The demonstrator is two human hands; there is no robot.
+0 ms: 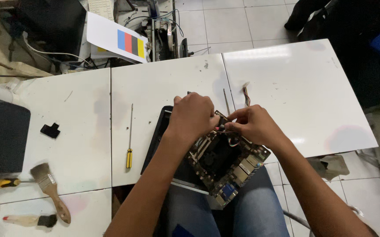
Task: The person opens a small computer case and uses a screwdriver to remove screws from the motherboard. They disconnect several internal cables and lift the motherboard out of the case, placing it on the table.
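Note:
A small computer circuit board [227, 164] with a black square part in its middle rests tilted over a black case [157, 136] at the table's near edge, above my lap. My left hand [192, 116] lies on the board's far left part, fingers curled down onto it. My right hand [253, 125] pinches thin coloured wires [233, 141] at the board's far edge, fingertips close to those of the left hand. Whether the left hand also grips the wires is hidden.
A yellow-handled screwdriver [130, 145] lies left of the case. A loose wire bundle [245, 94] and a thin rod [226, 102] lie beyond my hands. Two brushes [51, 188] and a small black part [50, 130] sit on the left. A printer with a colour sheet [115, 40] stands behind.

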